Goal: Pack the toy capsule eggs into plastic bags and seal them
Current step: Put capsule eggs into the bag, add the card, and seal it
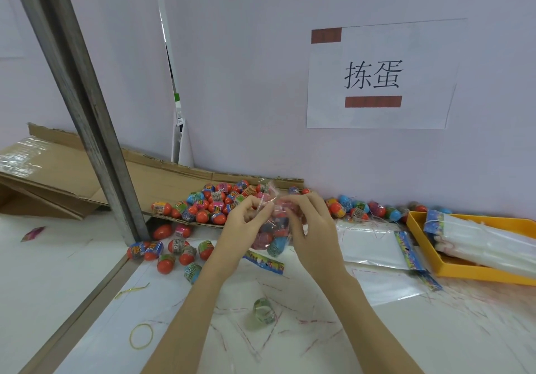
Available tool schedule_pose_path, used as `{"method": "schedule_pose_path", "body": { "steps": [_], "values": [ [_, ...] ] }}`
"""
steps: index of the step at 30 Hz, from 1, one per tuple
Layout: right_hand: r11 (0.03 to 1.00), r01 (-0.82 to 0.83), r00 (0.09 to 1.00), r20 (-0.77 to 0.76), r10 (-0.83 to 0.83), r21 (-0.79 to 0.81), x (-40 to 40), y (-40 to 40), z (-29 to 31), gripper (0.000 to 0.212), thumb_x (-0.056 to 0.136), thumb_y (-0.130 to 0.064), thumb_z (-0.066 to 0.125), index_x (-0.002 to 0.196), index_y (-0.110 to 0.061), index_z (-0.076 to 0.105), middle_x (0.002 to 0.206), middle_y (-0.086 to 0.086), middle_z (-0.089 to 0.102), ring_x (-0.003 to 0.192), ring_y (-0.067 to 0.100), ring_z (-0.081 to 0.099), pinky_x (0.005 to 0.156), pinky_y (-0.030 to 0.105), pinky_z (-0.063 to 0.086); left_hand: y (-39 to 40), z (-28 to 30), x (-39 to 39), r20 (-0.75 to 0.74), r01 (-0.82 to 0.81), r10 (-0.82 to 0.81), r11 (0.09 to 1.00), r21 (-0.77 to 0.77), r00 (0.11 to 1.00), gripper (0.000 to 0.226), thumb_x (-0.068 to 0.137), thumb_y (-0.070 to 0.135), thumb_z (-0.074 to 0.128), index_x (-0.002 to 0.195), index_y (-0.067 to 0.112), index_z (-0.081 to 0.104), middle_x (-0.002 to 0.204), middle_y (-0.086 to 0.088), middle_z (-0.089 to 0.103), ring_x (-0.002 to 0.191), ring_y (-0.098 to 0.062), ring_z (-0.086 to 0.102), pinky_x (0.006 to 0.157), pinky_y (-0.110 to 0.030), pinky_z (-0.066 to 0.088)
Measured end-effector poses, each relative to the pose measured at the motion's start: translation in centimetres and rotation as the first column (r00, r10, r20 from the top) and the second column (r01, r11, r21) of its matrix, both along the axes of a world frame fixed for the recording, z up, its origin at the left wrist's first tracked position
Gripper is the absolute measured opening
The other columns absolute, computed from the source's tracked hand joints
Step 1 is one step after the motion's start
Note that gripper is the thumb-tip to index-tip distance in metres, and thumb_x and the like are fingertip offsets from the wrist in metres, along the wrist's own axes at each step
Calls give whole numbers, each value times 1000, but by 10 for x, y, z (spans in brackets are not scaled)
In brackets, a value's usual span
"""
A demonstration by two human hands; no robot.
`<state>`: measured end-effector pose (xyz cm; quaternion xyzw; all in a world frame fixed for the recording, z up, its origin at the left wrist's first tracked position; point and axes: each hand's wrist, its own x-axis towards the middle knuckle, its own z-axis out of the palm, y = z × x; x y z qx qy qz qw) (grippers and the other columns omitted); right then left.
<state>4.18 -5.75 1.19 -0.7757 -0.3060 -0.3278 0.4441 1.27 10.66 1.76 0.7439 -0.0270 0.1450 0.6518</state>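
- Left hand [246, 223] and right hand [311, 228]: fingers curled, pinching the gathered neck of a clear plastic bag [271, 236] holding capsule eggs.
- Bag held just above the white surface [319, 344], in front of the loose egg pile [214, 202].

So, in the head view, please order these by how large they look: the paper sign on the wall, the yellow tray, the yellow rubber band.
1. paper sign
2. yellow tray, partly cut off by the frame edge
3. yellow rubber band, clearly smallest though nearest to the camera
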Motion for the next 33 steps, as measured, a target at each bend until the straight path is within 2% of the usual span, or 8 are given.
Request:
{"method": "schedule_pose_path", "body": {
  "steps": [2, 6, 10, 12, 15, 20, 27, 33],
  "values": [
    [997, 51, 997, 51, -53, 52, -1, 0, 1, 23, 98, 3, 63, 117, -8, 71, 110, 4, 62, 101, 17, 58, 89, 25, 52, -2, -1, 1, -6, -3, 3, 1000, 14, 1000, 27, 105, 39, 60, 100, 14, 69, 96, -15, 73, 90, -23, 71, 83, -45, 60],
    [981, 126, 985, 98, -142, 150, -2, 1, 6, 19, 97, -1, 66, 114, -7, 71, 118, 7, 58, 109, 19, 57, 93, 26, 51, -1, 1, 1, -14, -13, 13, 1000, -29, 1000, 26, 107, 28, 59, 95, 34, 81, 99, 3, 80, 94, -17, 76, 78, -33, 65],
    [932, 119, 963, -269, -24, 343, -3, 3, 5, 43, 95, -34, 71, 133, -20, 57, 120, -4, 63, 108, 13, 62, 90, 29, 53, -2, -2, 3, -15, -72, 71, 992, -106, 997, 19, 106, 25, 61, 107, 29, 79, 102, 4, 81, 96, -14, 77, 86, -35, 61],
    [929, 78, 896, -433, 93, 362, -1, 3, 2, 31, 94, -40, 72, 122, -27, 65, 102, -10, 72, 94, 7, 67, 85, 32, 58, -5, -4, 4, -23, -90, 88, 985, -144, 996, 15, 104, 24, 64, 112, 25, 76, 102, 2, 81, 97, -16, 77, 86, -35, 61],
    [922, 58, 849, -505, 156, 383, 4, 2, -5, 8, 97, -26, 72, 101, -21, 77, 86, -7, 76, 83, 8, 71, 83, 38, 61, -8, -5, 5, -55, -116, 106, 967, -229, 993, 9, 99, 22, 71, 102, 23, 80, 101, -2, 81, 96, -19, 78, 78, -31, 63],
    [843, 114, 825, -522, 214, 526, 9, -1, -8, 10, 97, -25, 71, 96, -19, 80, 83, -5, 77, 83, 14, 72, 78, 28, 59, -3, -3, 7, -200, -115, 10, 847, -518, 980, 15, 92, 17, 78, 105, 9, 81, 109, -14, 79, 91, -21, 76, 73, -35, 61],
    [897, 94, 847, -508, 156, 431, 11, 0, -12, 18, 101, -27, 65, 98, -17, 80, 81, -6, 75, 82, 13, 71, 70, 28, 59, -4, -3, 6, -162, -139, 79, 905, -403, 984, 17, 94, 24, 77, 105, 11, 78, 100, -10, 81, 89, -24, 79, 61, -29, 60],
    [910, 209, 867, -499, -3, 358, 11, 0, -17, 6, 101, -25, 66, 101, -21, 71, 87, -11, 71, 82, 3, 66, 74, 23, 57, -4, -4, 6, -193, -112, 36, 910, -399, 981, 19, 102, 24, 68, 106, 10, 79, 104, -11, 81, 98, -29, 79, 73, -31, 61]
  ]
}}
